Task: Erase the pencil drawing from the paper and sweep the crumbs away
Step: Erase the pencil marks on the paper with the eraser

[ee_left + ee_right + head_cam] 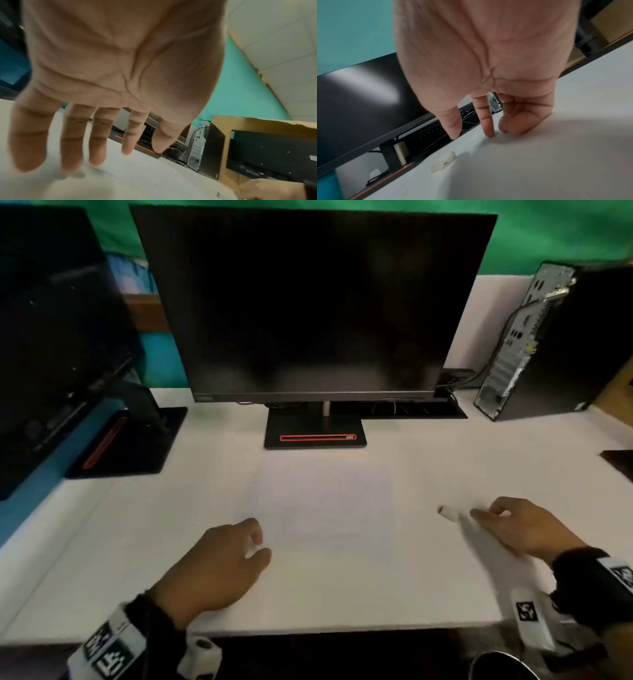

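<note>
A white sheet of paper (325, 501) lies flat on the white desk (342, 594), with only faint grey marks on it. My left hand (258, 544) hovers over the sheet's near left corner, fingers straight and spread, holding nothing; the left wrist view shows the left hand (97, 148) just above the surface. A small white eraser (448, 513) lies on the desk right of the paper. My right hand (486, 513) rests just right of the eraser, apart from it. In the right wrist view the right hand (471, 134) has its index finger straight and the other fingers curled onto the desk, beyond the eraser (444, 161).
A dark monitor (308, 302) on a black stand (315, 436) rises behind the paper. A second dark monitor (51, 337) stands at the left. A computer tower (548, 344) sits at the back right with cables (462, 378). The desk's front edge (342, 630) is near my wrists.
</note>
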`<state>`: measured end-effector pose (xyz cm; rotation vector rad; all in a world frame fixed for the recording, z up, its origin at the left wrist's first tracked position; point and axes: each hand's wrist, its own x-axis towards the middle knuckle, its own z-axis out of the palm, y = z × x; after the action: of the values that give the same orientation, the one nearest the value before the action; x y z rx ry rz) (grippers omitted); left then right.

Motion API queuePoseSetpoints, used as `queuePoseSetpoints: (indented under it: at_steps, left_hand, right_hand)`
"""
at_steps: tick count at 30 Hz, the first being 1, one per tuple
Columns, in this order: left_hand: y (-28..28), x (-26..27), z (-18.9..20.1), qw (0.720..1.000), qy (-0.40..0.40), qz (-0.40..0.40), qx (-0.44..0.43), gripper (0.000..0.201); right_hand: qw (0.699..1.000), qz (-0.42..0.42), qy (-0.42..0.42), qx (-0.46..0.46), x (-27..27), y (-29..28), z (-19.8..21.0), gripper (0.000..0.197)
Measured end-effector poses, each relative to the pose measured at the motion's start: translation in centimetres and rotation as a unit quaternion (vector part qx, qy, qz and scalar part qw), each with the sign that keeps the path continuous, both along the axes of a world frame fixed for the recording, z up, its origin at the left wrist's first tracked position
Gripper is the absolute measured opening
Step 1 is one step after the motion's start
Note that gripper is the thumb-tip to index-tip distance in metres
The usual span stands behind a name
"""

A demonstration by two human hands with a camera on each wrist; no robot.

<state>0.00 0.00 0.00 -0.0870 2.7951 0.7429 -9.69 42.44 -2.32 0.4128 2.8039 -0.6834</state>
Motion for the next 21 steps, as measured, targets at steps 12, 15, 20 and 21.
queuePoseSetpoints:
  at_steps: [12, 15, 20, 21]
  left_hand:
    - [6.0, -5.2, 0.1, 0.979, 0.092, 0.007, 0.181, 0.010]
    - [4.1, -6.5, -2.0, 0.994, -0.051, -0.096, -0.027, 0.043]
    - [2.3, -8.2, -2.0, 0.976, -0.049, -0.141, -0.158, 0.057]
    - [2.1, -8.3, -1.9, 0.974, -0.049, -0.150, -0.165, 0.057]
  right_hand:
    - [0.981, 0.175, -0.068, 0.053, -2.1, -4.8, 0.6, 0.012]
    - [0.975, 0.195, -0.100, 0.035, -3.3, -5.5, 0.7, 0.016]
    - [0.967, 0.241, -0.088, 0.007, -5.1, -6.8, 0.3, 0.016]
    - [0.962, 0.256, -0.089, 0.008, -5.3, -7.0, 0.5, 0.016]
